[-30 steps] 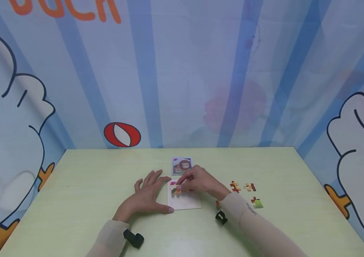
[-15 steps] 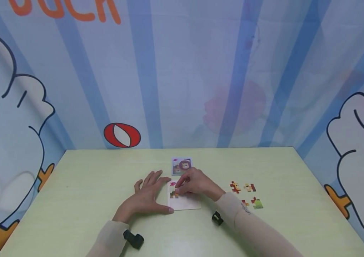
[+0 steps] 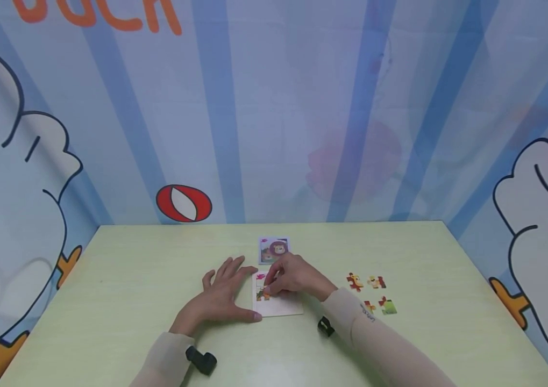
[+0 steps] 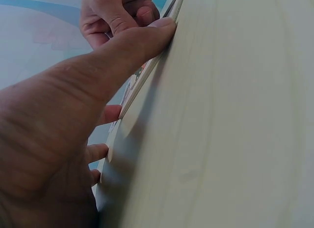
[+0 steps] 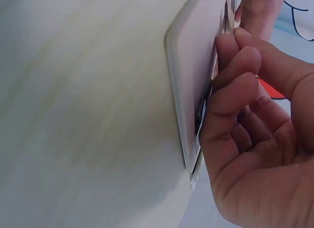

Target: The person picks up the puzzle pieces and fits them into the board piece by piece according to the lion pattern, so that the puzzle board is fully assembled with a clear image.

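Note:
A white puzzle board point(image 3: 280, 307) lies on the table, with picture pieces in its far left part. My left hand point(image 3: 223, 298) is spread at its left side. The thumb touches the near left corner and the index finger the far left corner. Above the board, my right hand point(image 3: 295, 278) pinches a puzzle piece point(image 5: 230, 19) between thumb and index finger; the other fingers are curled. In the head view the orange-and-green piece point(image 3: 263, 294) shows at the fingertips, low over the board or touching it. The right hand covers part of the board.
Just behind the board lies a picture card point(image 3: 274, 250) with a lion. Several loose puzzle pieces point(image 3: 376, 282) lie on the table to the right of the right hand. The pale table point(image 3: 133, 274) ends at a printed curtain point(image 3: 274, 118).
My right hand has shifted slightly left and towards me over the board, bringing its piece against the far left part. More loose pieces show beside the right sleeve. The left hand stays put.

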A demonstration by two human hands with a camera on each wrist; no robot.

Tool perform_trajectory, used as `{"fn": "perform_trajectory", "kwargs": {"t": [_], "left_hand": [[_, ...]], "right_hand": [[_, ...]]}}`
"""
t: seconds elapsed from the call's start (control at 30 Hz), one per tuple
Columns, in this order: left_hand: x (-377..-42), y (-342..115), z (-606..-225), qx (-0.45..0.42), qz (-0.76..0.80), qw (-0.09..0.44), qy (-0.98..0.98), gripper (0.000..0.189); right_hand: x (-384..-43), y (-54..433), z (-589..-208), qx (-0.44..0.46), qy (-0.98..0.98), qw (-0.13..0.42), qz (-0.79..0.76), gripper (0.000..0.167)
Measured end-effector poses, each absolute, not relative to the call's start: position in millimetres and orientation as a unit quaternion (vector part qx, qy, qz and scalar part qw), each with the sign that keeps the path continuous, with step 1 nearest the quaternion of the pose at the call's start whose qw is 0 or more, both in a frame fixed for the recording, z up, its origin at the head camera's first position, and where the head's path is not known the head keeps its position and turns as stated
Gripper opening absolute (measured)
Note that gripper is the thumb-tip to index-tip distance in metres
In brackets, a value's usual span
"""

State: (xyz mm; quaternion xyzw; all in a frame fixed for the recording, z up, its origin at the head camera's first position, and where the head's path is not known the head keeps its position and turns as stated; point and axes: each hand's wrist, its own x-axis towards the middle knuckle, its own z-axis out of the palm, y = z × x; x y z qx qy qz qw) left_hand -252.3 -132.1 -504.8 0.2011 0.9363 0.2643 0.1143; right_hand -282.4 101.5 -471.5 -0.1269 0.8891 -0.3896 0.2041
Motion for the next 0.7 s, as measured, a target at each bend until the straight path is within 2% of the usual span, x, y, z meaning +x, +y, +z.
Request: {"fn": "perform_trajectory", "kwargs": {"t": [0.47,0.7], "left_hand": [[-253.5,-132.0,-506.9,0.204,0.263,0.112,0.936,0.104],[-253.0,-132.5,-507.5,0.203,0.263,0.112,0.936,0.104]], "right_hand": [[-280.6,101.7,-472.9,-0.111,0.88,0.201,-0.417,0.007],[-279.6,98.2,-473.9,-0.09,0.891,0.2,-0.398,0.019]]}}
